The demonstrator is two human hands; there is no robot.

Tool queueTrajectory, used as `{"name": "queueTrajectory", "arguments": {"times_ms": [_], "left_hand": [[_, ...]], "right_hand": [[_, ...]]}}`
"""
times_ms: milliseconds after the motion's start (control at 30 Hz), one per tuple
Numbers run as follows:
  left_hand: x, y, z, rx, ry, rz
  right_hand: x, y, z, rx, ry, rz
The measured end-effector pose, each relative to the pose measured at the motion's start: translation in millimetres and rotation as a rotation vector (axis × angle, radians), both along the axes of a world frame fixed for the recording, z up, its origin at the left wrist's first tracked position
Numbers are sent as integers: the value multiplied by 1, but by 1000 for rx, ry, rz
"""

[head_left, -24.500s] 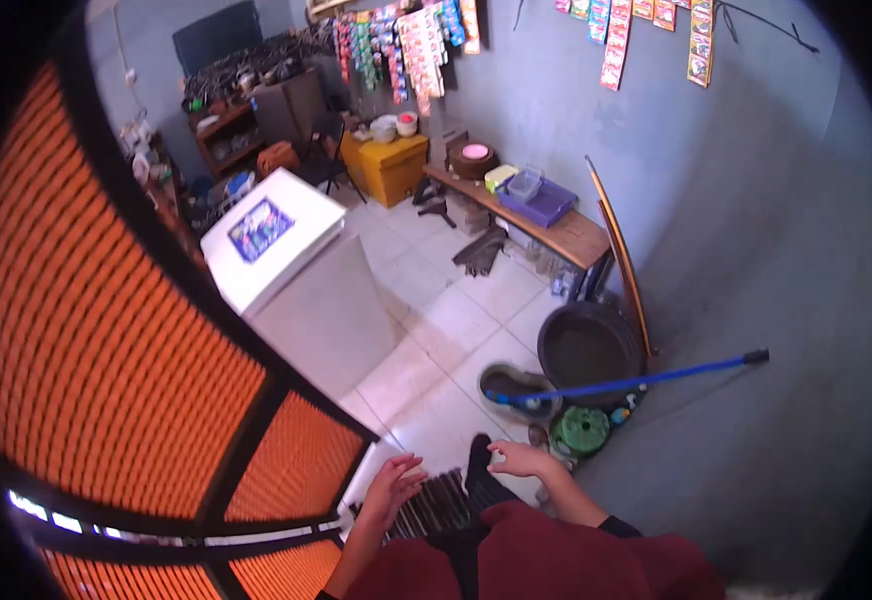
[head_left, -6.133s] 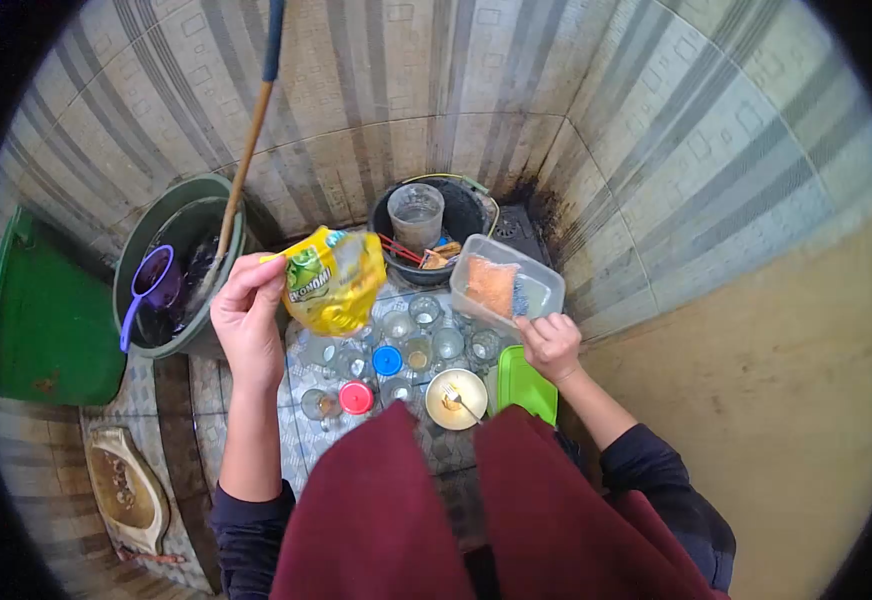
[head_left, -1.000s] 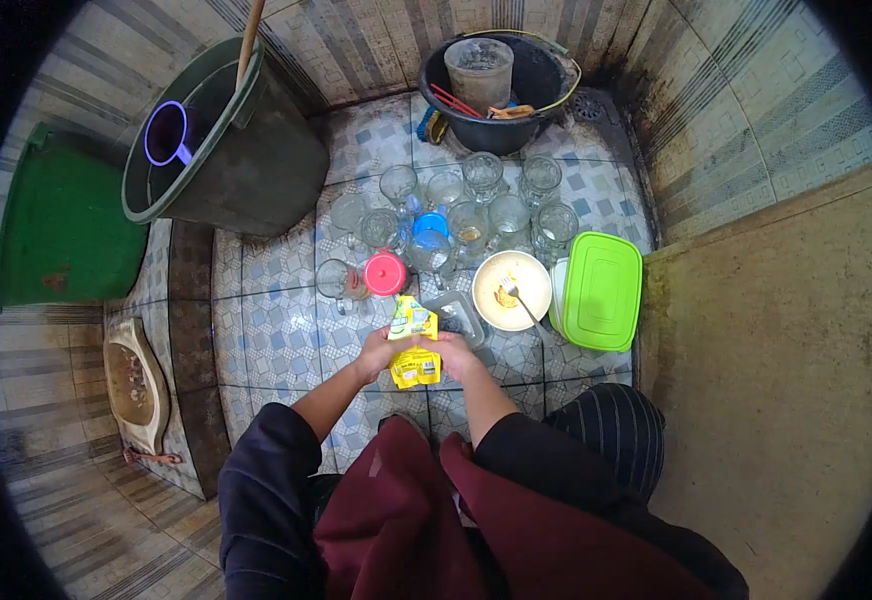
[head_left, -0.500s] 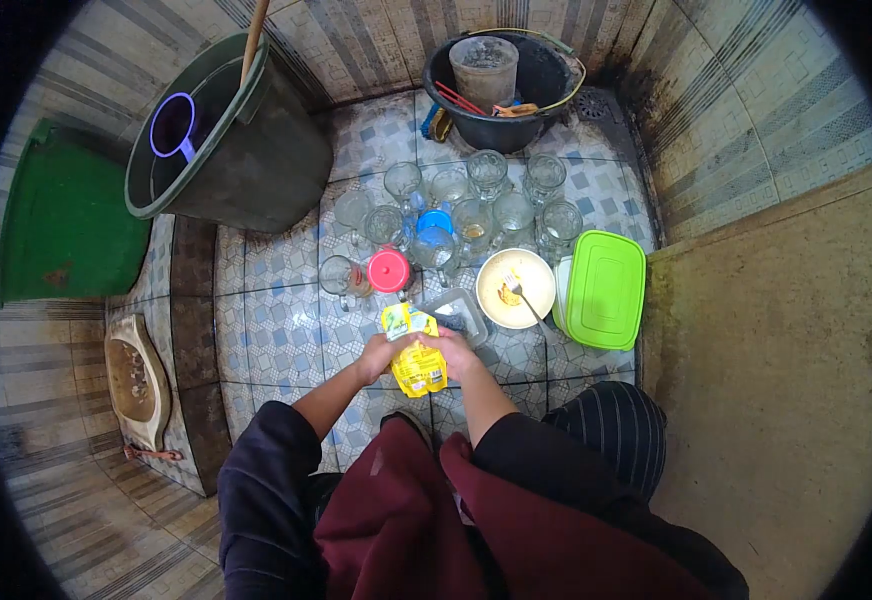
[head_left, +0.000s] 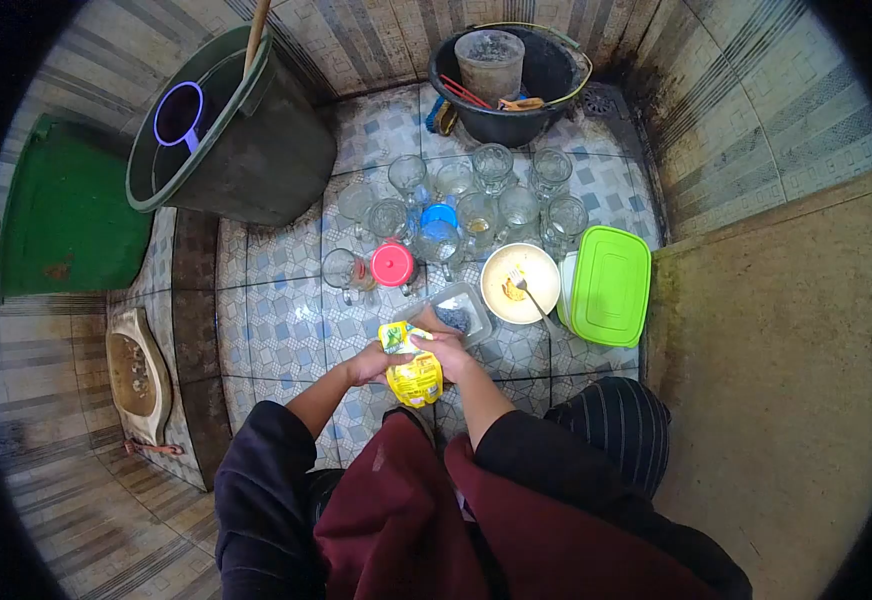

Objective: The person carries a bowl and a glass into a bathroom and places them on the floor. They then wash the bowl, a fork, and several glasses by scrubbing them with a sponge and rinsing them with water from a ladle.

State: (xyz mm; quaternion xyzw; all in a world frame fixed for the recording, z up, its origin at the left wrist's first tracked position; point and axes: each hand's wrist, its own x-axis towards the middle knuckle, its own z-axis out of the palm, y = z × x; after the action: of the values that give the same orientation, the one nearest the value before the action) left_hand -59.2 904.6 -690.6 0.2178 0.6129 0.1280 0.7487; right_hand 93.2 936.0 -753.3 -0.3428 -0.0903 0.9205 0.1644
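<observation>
We see both hands closed on a yellow soft plastic soap pouch point(head_left: 409, 368), held low over the blue-patterned tiled floor point(head_left: 276, 330) just in front of the knees. The left hand point(head_left: 370, 362) wraps the pouch's left side, and the right hand point(head_left: 444, 350) pinches near its top, fingers tight, no gap in either grip. Just beyond the pouch sits a small clear plastic tub point(head_left: 453, 313) with something dark in it, probably a sponge, though the view is too small to be sure. Behind that stand a cluster of clear glass mugs point(head_left: 476, 200), a round pink lid point(head_left: 392, 265), a round blue lid point(head_left: 439, 215), a cream bowl with a fork point(head_left: 518, 284) and a lime-green lidded plastic box point(head_left: 610, 286). A black basin holding a clear cup point(head_left: 509, 70) sits by the wall, and a dark green bucket with a purple scoop point(head_left: 226, 130) is at far left. We judge the step in hand to be squeezing soap from the pouch toward the tub. The next move calls for tilting the pouch mouth over the tub and pressing gently, keeping the flow inside its rim.
</observation>
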Motion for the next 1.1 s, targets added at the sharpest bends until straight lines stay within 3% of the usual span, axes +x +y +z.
{"name": "queueTrajectory", "arguments": {"times_ms": [133,200,267,300,367,400,433,533,567,633,667,733,800,900,967,1100], "left_hand": [[-1,0,0,-39,-17,-18],[-2,7,7,-72,64,-178],[-12,14,3,-77,153,-283],[-19,17,0,-78,242,-394],[-39,26,-2,-71,275,-390],[-50,31,-2,-37,329,-448],[-57,37,-2,-2,383,-505],[-59,55,20,144,523,-588],[-57,55,19,150,506,-575],[-52,48,18,316,426,-460],[-47,46,21,246,389,-415],[-46,33,12,408,404,-450],[-44,41,14,596,435,-479],[-34,48,62,597,415,-421],[-29,65,87,422,302,-241],[-14,88,100,431,249,-216]], "right_hand": [[-13,-4,-14,147,-285,-33],[-16,-3,-10,214,-407,-47],[-18,9,19,1068,-1161,517],[-24,14,15,1066,-1161,517],[-39,32,3,1243,-1258,888],[-32,44,24,1556,-1140,1129],[-29,55,37,1566,-1147,1141],[-23,87,73,1988,-722,1619],[-17,91,82,1985,-724,1645],[3,92,89,1883,-588,1438],[18,87,66,1797,-632,1419],[41,53,-55,1745,-454,901],[56,49,-3,2053,-594,1052],[74,49,7,1981,-640,1075],[86,49,12,1991,-644,1070],[118,36,22,1965,-691,1135]]}}
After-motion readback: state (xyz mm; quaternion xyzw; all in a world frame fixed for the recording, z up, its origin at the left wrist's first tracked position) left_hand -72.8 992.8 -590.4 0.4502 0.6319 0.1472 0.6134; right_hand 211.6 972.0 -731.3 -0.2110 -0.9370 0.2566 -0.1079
